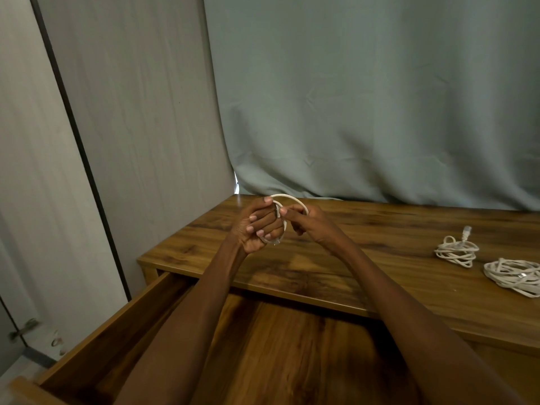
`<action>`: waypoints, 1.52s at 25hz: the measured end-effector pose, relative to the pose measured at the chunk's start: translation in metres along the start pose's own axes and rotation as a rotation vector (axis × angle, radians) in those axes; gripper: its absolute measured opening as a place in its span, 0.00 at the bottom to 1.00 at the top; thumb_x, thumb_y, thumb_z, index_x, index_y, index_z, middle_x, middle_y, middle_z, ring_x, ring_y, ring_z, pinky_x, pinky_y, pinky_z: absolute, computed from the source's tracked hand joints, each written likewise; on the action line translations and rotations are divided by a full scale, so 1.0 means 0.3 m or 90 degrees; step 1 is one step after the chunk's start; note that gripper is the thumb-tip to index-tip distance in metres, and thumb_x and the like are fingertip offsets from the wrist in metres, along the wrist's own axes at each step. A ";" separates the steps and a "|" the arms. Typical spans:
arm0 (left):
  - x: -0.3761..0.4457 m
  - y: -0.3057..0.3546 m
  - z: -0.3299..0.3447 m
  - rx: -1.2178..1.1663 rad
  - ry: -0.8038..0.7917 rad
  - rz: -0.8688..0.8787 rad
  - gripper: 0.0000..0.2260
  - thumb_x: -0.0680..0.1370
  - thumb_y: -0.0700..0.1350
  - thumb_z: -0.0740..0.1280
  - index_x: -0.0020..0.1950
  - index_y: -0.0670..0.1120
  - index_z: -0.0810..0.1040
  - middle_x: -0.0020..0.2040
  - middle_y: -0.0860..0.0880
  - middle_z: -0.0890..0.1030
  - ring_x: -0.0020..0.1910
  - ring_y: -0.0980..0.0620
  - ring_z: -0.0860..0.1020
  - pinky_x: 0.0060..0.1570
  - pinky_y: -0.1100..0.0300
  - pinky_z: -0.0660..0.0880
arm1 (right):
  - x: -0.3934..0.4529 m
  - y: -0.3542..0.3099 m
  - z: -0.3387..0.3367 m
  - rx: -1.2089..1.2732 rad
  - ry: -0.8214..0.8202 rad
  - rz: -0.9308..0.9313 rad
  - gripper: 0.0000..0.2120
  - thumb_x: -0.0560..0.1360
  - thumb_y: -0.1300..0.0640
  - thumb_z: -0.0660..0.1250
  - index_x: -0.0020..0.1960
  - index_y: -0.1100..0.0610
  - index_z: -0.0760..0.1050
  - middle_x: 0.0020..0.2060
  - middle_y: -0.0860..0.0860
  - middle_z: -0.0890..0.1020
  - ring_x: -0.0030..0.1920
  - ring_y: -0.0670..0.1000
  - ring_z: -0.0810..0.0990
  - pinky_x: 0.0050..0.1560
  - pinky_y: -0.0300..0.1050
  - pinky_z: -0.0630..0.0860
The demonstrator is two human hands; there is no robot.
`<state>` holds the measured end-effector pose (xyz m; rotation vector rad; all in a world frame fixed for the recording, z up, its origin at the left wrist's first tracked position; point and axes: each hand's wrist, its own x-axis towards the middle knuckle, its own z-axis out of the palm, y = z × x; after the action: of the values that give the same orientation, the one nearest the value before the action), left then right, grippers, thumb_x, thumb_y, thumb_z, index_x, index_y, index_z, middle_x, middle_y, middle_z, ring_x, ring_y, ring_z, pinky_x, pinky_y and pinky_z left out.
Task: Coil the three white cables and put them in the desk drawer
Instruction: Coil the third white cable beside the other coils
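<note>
Cable in hand (287,200): you are holding it raised over the worktop (365,229), above the open drawer (292,346), likely so the loops are hanging free while you are winding. Left hand (258,226): its fingers (254,219) are curling closed around the gathered turns, pinning the coil so it is not springing apart. Right hand (306,222): its fingers are pinching the free run and seemingly guiding it round into the next loop. The cable is showing as thin, white and pliant, arching in one clean loop between both hands. Two other white cables are lying bundled well to the right: nearer bundle (455,251), with a plug end sticking up, and outer bundle (514,276), looser and flatter. Drawer is looking bare where visible.
</note>
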<state>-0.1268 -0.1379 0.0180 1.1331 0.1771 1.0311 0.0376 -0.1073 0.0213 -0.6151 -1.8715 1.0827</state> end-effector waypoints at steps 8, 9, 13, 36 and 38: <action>-0.011 0.045 -0.015 0.187 0.114 -0.024 0.21 0.72 0.56 0.75 0.25 0.48 0.72 0.17 0.51 0.71 0.20 0.55 0.71 0.28 0.61 0.73 | -0.014 0.022 0.004 -0.013 0.021 -0.051 0.13 0.80 0.52 0.67 0.46 0.62 0.80 0.27 0.49 0.70 0.28 0.44 0.66 0.32 0.38 0.64; -0.004 0.051 -0.012 0.209 0.152 -0.030 0.22 0.70 0.58 0.77 0.25 0.47 0.71 0.18 0.50 0.70 0.20 0.54 0.71 0.27 0.61 0.73 | -0.014 0.022 0.006 -0.017 0.026 -0.054 0.12 0.80 0.53 0.67 0.47 0.62 0.80 0.27 0.48 0.70 0.28 0.43 0.66 0.31 0.37 0.64; 0.035 0.045 0.009 0.314 0.315 -0.042 0.26 0.70 0.63 0.74 0.26 0.47 0.68 0.21 0.49 0.72 0.19 0.56 0.71 0.25 0.63 0.72 | -0.019 0.036 0.003 -0.038 0.035 -0.056 0.10 0.82 0.55 0.63 0.51 0.59 0.80 0.25 0.43 0.73 0.27 0.40 0.68 0.31 0.32 0.65; 0.072 -0.053 0.044 0.164 0.379 0.023 0.38 0.81 0.67 0.48 0.34 0.40 0.83 0.27 0.46 0.81 0.25 0.53 0.80 0.28 0.62 0.78 | 0.014 0.083 -0.069 -0.101 -0.018 -0.005 0.10 0.83 0.53 0.62 0.45 0.53 0.76 0.29 0.43 0.75 0.30 0.41 0.71 0.34 0.39 0.68; 0.074 -0.053 0.023 0.216 0.413 0.031 0.40 0.79 0.70 0.47 0.45 0.37 0.84 0.33 0.42 0.84 0.33 0.49 0.84 0.37 0.57 0.81 | 0.031 0.095 -0.091 -0.155 0.009 -0.016 0.11 0.83 0.55 0.61 0.43 0.53 0.75 0.26 0.42 0.75 0.28 0.40 0.71 0.34 0.38 0.67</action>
<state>-0.1011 -0.1264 0.0165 1.0681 0.8701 1.4238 0.0563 -0.0740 0.0075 -0.7328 -2.0097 0.8383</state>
